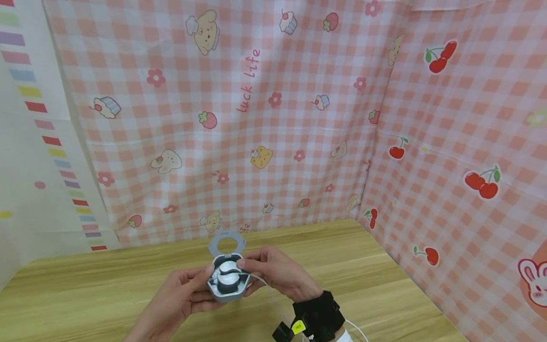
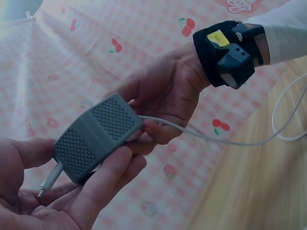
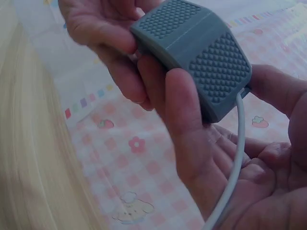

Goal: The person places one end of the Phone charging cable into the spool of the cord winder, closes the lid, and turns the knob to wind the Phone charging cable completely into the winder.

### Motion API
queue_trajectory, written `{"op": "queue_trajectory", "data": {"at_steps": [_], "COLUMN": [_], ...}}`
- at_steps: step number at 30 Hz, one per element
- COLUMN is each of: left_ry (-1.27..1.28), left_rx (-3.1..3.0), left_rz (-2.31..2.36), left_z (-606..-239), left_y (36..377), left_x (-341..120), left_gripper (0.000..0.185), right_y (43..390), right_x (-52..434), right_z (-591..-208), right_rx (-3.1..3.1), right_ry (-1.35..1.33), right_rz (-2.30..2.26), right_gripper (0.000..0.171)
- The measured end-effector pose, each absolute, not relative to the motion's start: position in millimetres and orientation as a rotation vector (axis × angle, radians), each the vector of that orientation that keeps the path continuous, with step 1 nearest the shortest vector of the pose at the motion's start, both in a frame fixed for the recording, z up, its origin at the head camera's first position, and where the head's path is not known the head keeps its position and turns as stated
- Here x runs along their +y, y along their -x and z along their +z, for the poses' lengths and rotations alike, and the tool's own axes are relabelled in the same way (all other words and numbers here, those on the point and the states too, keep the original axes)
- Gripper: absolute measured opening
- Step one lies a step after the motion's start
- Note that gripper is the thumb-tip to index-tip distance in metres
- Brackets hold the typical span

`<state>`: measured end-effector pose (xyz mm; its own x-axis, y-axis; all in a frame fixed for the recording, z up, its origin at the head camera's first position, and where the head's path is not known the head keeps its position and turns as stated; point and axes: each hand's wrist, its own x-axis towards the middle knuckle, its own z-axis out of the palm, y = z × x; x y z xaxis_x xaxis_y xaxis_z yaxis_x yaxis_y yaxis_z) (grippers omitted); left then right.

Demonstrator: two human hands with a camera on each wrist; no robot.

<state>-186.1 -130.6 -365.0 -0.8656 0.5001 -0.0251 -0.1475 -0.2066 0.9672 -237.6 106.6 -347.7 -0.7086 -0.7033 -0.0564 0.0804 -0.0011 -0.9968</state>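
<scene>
Both hands hold a small grey hexagonal cable winder (image 1: pixel 229 296) above the table. Its lid (image 1: pixel 213 246), with a round hole, stands swung open at the far side. Inside sits a silver spool (image 1: pixel 228 279) with an S-shaped slot. My left hand (image 1: pixel 184 292) grips the winder's left side, while my right hand (image 1: pixel 285 276) holds the right side with its thumb at the spool's edge. A white cable (image 3: pixel 238 143) comes out on the right. From the opposite side a short cable end (image 2: pixel 51 177) sticks out, seen in the left wrist view. Studded grip panels cover the underside.
The wood-grain table (image 1: pixel 342 266) lies below the hands. Pink checked cloth (image 1: pixel 239 133) hangs behind it, and another printed cloth (image 1: pixel 453 142) closes off the right side. On the right wrist is a black strap (image 1: pixel 318 313) with a camera; the white cable trails past it.
</scene>
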Motion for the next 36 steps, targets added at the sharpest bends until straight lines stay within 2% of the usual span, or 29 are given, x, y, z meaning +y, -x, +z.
{"op": "queue_trajectory", "data": {"at_steps": [7, 12, 17, 22, 28, 30, 33, 36], "left_ry": [-0.416, -0.514, -0.585, -0.611, -0.582, -0.533, -0.459, -0.433], "left_rx": [1.608, 1.532, 1.426, 1.223, 1.033, 1.064, 1.186, 1.303], "left_rz": [2.122, 2.095, 2.093, 2.135, 2.214, 2.235, 2.238, 2.227], "left_z": [-361, -360, -362, -363, -360, -358, -355, -354], "left_y": [182, 180, 179, 180, 180, 179, 178, 178], "left_x": [-127, -125, -122, -122, -128, -130, -132, -132], "left_gripper": [0.048, 0.035, 0.031, 0.037, 0.045, 0.054, 0.065, 0.064], "right_y": [236, 240, 240, 229, 228, 229, 227, 222], "right_x": [112, 115, 114, 114, 116, 116, 115, 113], "right_z": [-342, -342, -341, -334, -331, -331, -329, -327], "right_rx": [1.792, 1.675, 1.728, 1.943, 2.097, 2.069, 2.044, 2.093], "right_ry": [0.606, 0.550, 0.620, 0.885, 1.586, 1.753, 1.854, 1.707], "right_rz": [-1.755, -1.975, -2.112, -2.092, -1.798, -1.684, -1.567, -1.611], "right_gripper": [0.040, 0.041, 0.035, 0.033, 0.031, 0.032, 0.031, 0.031]}}
